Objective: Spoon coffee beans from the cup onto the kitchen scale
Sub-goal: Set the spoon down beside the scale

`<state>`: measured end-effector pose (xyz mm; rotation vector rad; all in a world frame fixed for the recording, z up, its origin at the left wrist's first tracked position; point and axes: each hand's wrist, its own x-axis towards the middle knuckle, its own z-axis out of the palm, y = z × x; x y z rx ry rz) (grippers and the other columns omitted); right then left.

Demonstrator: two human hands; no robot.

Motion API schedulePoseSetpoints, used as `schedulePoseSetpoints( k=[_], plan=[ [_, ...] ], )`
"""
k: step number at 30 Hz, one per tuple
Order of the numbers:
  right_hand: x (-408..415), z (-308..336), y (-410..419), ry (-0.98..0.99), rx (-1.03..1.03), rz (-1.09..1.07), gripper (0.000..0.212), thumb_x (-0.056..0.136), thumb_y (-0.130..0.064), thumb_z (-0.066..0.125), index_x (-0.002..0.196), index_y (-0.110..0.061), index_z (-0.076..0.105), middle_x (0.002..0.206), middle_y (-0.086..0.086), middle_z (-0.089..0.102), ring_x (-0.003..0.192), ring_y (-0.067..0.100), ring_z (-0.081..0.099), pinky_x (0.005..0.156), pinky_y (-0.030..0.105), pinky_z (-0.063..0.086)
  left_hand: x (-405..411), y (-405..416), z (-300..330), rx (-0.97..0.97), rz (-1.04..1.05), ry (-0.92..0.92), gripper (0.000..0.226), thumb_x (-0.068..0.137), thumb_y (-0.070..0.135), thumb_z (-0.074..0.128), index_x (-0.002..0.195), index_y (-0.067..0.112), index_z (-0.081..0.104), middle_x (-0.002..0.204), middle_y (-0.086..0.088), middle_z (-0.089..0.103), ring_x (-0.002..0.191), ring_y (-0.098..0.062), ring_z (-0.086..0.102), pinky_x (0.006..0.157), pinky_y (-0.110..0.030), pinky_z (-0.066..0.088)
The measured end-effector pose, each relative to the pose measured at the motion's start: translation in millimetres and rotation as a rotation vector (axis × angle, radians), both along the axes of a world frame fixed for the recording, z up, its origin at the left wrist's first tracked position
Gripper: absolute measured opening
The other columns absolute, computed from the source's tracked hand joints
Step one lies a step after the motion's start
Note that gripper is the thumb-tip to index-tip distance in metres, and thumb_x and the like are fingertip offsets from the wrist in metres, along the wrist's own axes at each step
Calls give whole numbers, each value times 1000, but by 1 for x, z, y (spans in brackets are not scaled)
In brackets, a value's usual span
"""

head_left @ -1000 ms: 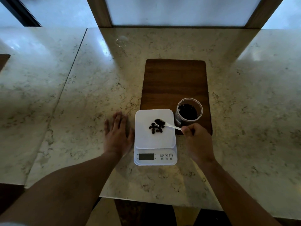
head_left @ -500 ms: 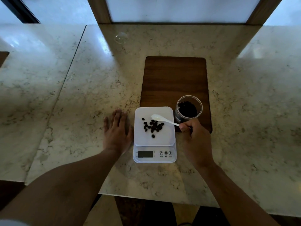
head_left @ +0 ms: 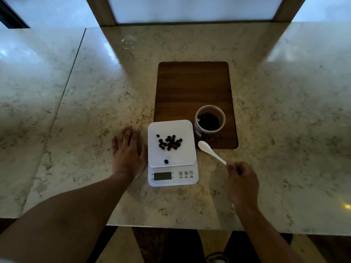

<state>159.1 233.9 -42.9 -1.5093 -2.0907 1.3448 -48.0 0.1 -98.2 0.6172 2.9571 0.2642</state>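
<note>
Coffee beans: about twenty clustered on one white scale, one stray near its front; more in one cup on board. Right hand pinches one empty spoon; left hand flat, holding nothing.

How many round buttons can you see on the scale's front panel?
3. They sit in a row on the scale front panel, right of the display: left button, middle, right. None appear hidden.
</note>
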Motion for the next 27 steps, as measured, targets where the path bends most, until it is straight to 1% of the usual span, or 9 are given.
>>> schedulePoseSetpoints(
  k=[2,4,8,11,13,16,19,25,27],
  plan=[
    [4,-3,-3,-7,-1,-15,20,95,-27,55,80,-17,64,79,7,62,74,22,57,67,37,46,0,-1,0,4,2,8,71,95,54,20,156,16,23,167,-5,14,154,-16,0,125,-49,-1],
    [7,-4,-6,-13,6,-27,18,94,-26,57,83,-15,66,82,7,63,77,21,58,69,34,44,1,1,0,12,-2,8,72,95,54,19,155,16,24,167,-6,14,154,-16,0,125,-48,-1],
    [10,-6,-9,-8,19,4,12,92,-25,61,83,-18,67,84,1,66,78,16,60,71,32,47,1,1,-1,11,-4,8,72,95,54,20,155,15,25,167,-6,15,154,-16,1,125,-49,0],
    [11,-5,-13,-12,92,101,5,86,-28,69,84,-23,68,78,-9,67,70,3,61,59,11,42,1,0,-1,12,-5,15,72,95,55,20,155,15,26,166,-7,16,154,-17,2,125,-49,0],
    [13,-4,-15,-28,135,185,8,84,-33,70,86,-27,65,73,-13,66,65,-2,61,55,9,41,1,0,-1,11,-4,14,73,95,56,19,155,14,25,167,-6,15,154,-17,1,125,-49,0],
    [14,-6,-17,-116,218,329,13,85,-39,67,86,-27,61,70,-15,63,62,0,60,58,20,48,1,1,-1,13,-3,14,74,94,56,19,155,14,25,166,-7,15,154,-18,2,125,-48,-1],
    [10,-6,-20,-212,284,398,16,85,-44,63,81,-30,55,66,-14,58,60,2,56,55,27,48,2,2,0,10,-3,12,73,94,55,18,154,14,26,166,-7,16,154,-19,4,125,-48,-2],
    [1,-10,-24,-285,365,467,25,84,-45,59,70,-28,47,59,-11,52,52,3,47,45,25,33,3,4,2,18,3,11,72,94,54,21,154,13,26,166,-8,16,154,-19,4,125,-48,-2],
    [-2,-13,-24,-289,378,469,27,83,-46,58,68,-28,45,58,-11,50,51,3,46,44,25,31,3,4,2,20,4,12,73,94,54,21,154,13,26,166,-8,16,154,-19,4,125,-48,-2]
  ],
)
